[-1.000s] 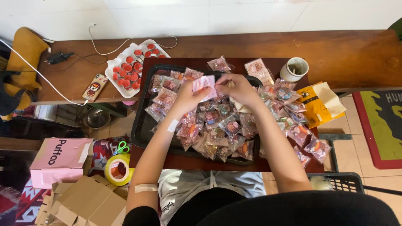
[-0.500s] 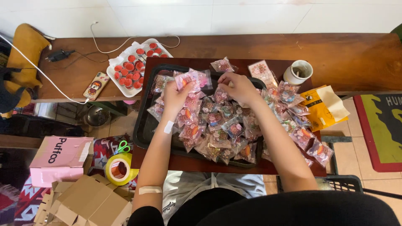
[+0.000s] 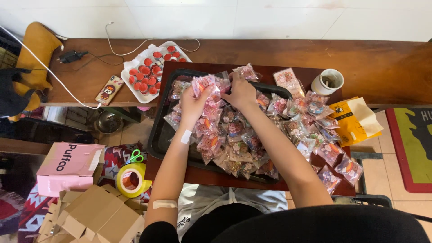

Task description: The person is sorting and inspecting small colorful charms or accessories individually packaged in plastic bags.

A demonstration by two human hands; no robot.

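Over a black tray (image 3: 158,135) heaped with several small clear packets of pink and red sweets, both my hands meet near the tray's far edge. My left hand (image 3: 192,102) grips a clear pink packet (image 3: 203,83) by its lower part. My right hand (image 3: 240,90) pinches the same packet's right edge with its fingertips. More packets (image 3: 234,148) lie piled beneath my forearms, and others (image 3: 324,144) spill off the tray to the right. A white plaster sits on my left wrist.
A white tray of red-lidded cups (image 3: 150,72) and a phone (image 3: 109,90) lie at the left on the wooden bench. A white cup (image 3: 327,82) and a yellow bag (image 3: 355,120) are at the right. A pink box (image 3: 67,166), tape roll (image 3: 130,180) and cardboard (image 3: 96,216) sit on the floor.
My hands moved from the tray's middle toward its far edge, and the left hand lifted a pink packet, which the right hand now pinches too.
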